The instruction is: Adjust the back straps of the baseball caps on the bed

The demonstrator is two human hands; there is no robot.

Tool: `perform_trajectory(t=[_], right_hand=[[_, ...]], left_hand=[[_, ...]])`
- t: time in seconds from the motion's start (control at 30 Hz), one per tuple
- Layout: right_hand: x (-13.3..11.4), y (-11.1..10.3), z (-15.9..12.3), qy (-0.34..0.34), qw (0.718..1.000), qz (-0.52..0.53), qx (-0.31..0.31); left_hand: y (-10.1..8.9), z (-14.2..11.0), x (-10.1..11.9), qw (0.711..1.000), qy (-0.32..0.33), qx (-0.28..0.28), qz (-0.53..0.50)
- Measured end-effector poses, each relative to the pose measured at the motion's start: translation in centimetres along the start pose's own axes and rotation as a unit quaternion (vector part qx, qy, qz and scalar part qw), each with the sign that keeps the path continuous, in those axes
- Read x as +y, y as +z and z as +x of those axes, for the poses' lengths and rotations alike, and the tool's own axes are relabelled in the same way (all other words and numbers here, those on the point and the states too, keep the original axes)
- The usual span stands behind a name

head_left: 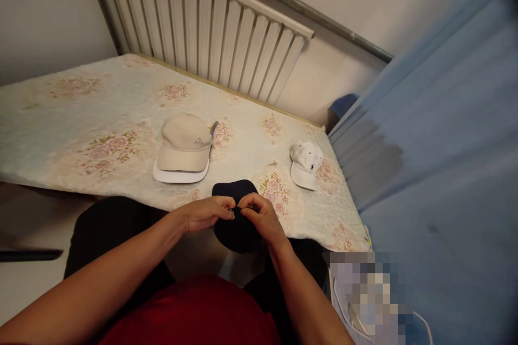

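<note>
A black cap point(238, 234) is held over the table's front edge, its brim point(230, 187) pointing away from me. My left hand point(212, 211) pinches it from the left with thumb and fingers. From the right, my right hand point(259, 213) pinches it too, fingertips almost meeting the left ones. What exactly lies between the fingertips is too small to make out. Beyond my left hand, a beige cap point(186, 140) rests on top of a white one, whose white brim point(181, 174) sticks out below. A white cap point(306, 164) sits alone farther right.
The table's floral cloth point(109, 151) spreads in front of me. A white radiator point(210, 27) stands along the wall behind it. On the right hangs a blue curtain point(437, 161). A blurred-out patch point(372, 296) and a white cable point(423, 323) are at lower right.
</note>
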State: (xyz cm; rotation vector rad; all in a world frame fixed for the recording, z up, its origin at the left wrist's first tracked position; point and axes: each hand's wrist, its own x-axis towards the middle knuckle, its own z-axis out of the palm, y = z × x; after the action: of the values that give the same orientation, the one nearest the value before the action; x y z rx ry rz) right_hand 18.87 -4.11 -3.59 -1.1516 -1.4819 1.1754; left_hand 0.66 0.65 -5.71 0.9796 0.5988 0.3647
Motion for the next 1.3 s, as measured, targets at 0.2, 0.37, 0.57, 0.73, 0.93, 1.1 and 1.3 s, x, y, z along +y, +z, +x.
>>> perform_trajectory(t=[0.2, 0.37, 0.57, 0.73, 0.93, 1.1, 1.3], right_hand=[[-0.4, 0.2, 0.1, 0.040, 0.999, -0.010, 0.008], [-1.0, 0.3, -0.3, 0.039, 0.994, -0.052, 0.083], [-1.7, 0.4, -2.8, -0.039, 0.953, -0.135, 0.268], [-2.5, 1.2, -5.7, -0.035, 0.950, -0.130, 0.281], [0.4, 3.5, -6.8, 0.103, 0.992, -0.040, -0.056], [3.4, 4.2, -5.0, 0.060, 0.997, 0.001, 0.038], [2.8, 2.8, -2.8, -0.001, 0.962, 0.075, 0.262]], left_hand=[[0.3, -0.2, 0.0, 0.999, -0.004, 0.000, -0.034], [0.6, 0.1, 0.1, 1.000, 0.010, 0.025, -0.010], [1.5, 0.5, 0.6, 0.995, 0.013, 0.038, -0.093], [3.0, 1.4, 1.5, 0.978, 0.061, 0.066, -0.191], [4.9, 3.3, 2.5, 0.954, 0.154, 0.070, -0.249], [7.3, 3.8, 4.2, 0.943, 0.193, 0.060, -0.264], [8.9, 3.6, 6.0, 0.928, 0.231, 0.062, -0.285]])
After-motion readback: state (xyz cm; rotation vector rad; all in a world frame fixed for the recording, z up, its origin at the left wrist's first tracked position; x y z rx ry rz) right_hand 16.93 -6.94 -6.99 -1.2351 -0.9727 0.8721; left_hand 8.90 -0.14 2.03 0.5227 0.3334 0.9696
